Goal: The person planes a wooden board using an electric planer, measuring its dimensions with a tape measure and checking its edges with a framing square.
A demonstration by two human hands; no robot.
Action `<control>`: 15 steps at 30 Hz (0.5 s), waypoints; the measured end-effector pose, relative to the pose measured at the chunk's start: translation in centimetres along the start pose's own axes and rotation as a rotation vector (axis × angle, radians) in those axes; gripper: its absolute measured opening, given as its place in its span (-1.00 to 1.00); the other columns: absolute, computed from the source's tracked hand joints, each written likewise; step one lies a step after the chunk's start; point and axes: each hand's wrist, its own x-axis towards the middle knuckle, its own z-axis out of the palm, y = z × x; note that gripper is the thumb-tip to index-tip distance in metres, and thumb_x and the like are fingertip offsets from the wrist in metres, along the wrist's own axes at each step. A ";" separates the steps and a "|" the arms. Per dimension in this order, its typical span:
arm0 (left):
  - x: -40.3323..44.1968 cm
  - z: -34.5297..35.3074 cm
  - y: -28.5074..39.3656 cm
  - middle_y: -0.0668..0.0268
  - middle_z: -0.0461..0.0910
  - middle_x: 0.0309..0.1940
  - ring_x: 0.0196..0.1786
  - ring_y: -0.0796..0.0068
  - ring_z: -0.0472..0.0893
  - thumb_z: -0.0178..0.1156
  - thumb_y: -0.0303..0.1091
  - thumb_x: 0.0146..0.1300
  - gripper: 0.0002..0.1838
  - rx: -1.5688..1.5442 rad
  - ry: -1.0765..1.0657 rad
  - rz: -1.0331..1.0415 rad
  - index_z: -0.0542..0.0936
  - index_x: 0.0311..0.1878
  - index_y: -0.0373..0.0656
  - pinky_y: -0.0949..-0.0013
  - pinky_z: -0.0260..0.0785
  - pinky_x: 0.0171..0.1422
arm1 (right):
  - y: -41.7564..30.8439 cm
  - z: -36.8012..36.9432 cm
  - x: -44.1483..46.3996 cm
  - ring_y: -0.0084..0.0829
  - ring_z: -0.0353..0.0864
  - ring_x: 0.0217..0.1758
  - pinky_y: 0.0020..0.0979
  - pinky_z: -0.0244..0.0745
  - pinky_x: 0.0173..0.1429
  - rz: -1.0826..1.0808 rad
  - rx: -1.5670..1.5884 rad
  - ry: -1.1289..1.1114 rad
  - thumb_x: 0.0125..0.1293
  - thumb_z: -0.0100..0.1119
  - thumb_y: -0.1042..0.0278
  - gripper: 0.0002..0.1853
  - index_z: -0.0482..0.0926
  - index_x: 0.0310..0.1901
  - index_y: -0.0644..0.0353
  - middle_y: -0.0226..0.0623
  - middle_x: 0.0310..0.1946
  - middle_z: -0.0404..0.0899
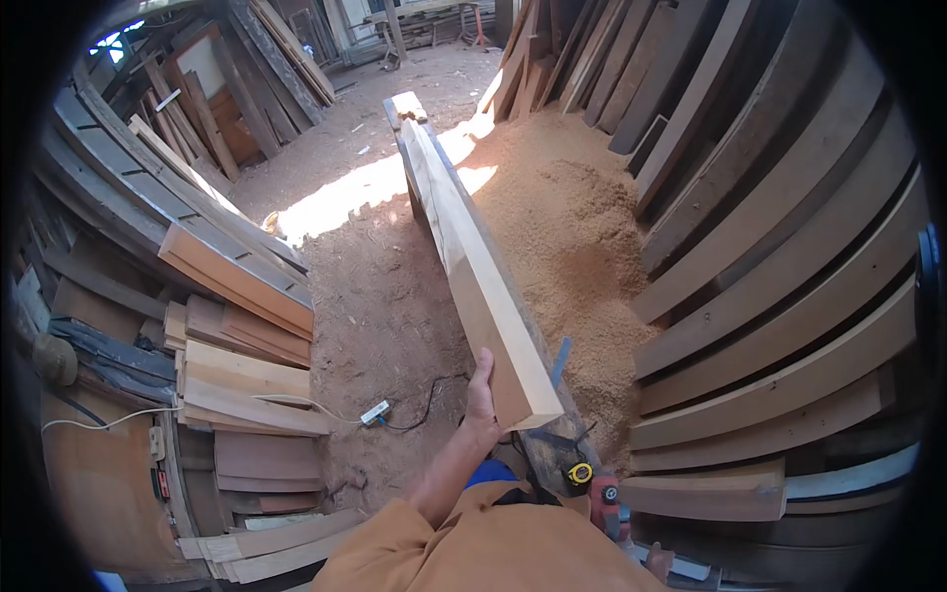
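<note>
A long, pale wooden beam point(483, 286) lies lengthwise on a narrow, dark bench plank point(538, 459), its near end close to my body. My left hand point(480, 395) is against the left side of the beam near that end, thumb up along the wood. At the lower right, my right hand point(659, 560) is low beside a pale metallic bar point(681, 562); its fingers are too small to make out. A red power tool point(604, 498) sits at the bench's near end, next to a yellow tape measure point(579, 474). A blue strip point(561, 361) stands beside the beam.
A large sawdust heap point(582, 237) is right of the bench. Curved-looking boards point(769, 414) lean along the right side. More planks point(247, 385) are stacked at left. A white power strip point(375, 412) with cords lies on the dirt floor point(365, 316).
</note>
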 end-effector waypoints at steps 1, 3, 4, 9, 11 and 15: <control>0.7 -3.0 -2.0 0.14 0.66 0.06 0.09 0.18 0.71 0.10 0.28 0.50 -0.32 0.045 0.043 -0.051 0.47 0.36 -0.11 0.06 0.63 0.18 | 0.7 0.0 -0.9 0.11 0.73 -0.19 0.02 0.63 -0.11 0.052 0.035 -0.037 0.46 0.19 -0.04 -0.47 0.49 0.08 0.38 0.09 -0.33 0.69; 2.4 -8.5 -5.5 0.21 0.67 -0.06 -0.01 0.26 0.73 0.13 0.26 0.49 -0.37 0.135 0.108 -0.104 0.51 0.28 -0.09 0.13 0.66 0.07 | 0.8 -1.7 -3.3 0.06 0.71 -0.25 0.00 0.61 -0.16 0.121 0.124 -0.115 0.46 0.18 -0.05 -0.48 0.50 0.05 0.37 0.05 -0.36 0.67; 3.3 -11.3 -7.1 0.24 0.66 -0.10 -0.06 0.29 0.72 0.15 0.26 0.48 -0.40 0.178 0.136 -0.106 0.52 0.25 -0.08 0.14 0.66 0.03 | 0.6 -2.0 -4.4 0.04 0.71 -0.27 -0.02 0.60 -0.19 0.156 0.161 -0.155 0.47 0.18 -0.06 -0.48 0.50 0.04 0.36 0.04 -0.38 0.66; 7.7 -20.5 -11.9 0.28 0.63 -0.14 -0.12 0.33 0.69 0.18 0.26 0.46 -0.42 0.329 0.182 -0.027 0.52 0.21 -0.06 0.16 0.63 -0.02 | -0.1 -3.3 -7.3 -0.06 0.66 -0.40 -0.08 0.56 -0.32 0.293 0.348 -0.358 0.49 0.16 -0.09 -0.50 0.50 -0.03 0.32 -0.06 -0.46 0.62; 8.5 -20.4 -11.6 0.32 0.60 -0.05 -0.03 0.35 0.66 0.16 0.14 0.50 -0.46 0.283 0.188 -0.056 0.47 0.32 -0.05 0.17 0.60 0.07 | -0.7 -3.7 -8.1 -0.11 0.64 -0.45 -0.11 0.54 -0.38 0.347 0.416 -0.439 0.50 0.15 -0.10 -0.51 0.50 -0.06 0.31 -0.10 -0.49 0.60; 11.5 -19.1 -9.7 0.32 0.58 0.02 0.04 0.35 0.64 0.17 0.08 0.52 -0.44 0.236 0.202 -0.138 0.43 0.40 -0.04 0.16 0.58 0.13 | -2.4 -3.9 -9.3 -0.19 0.61 -0.55 -0.16 0.51 -0.48 0.440 0.544 -0.598 0.51 0.13 -0.12 -0.51 0.51 -0.11 0.28 -0.17 -0.56 0.56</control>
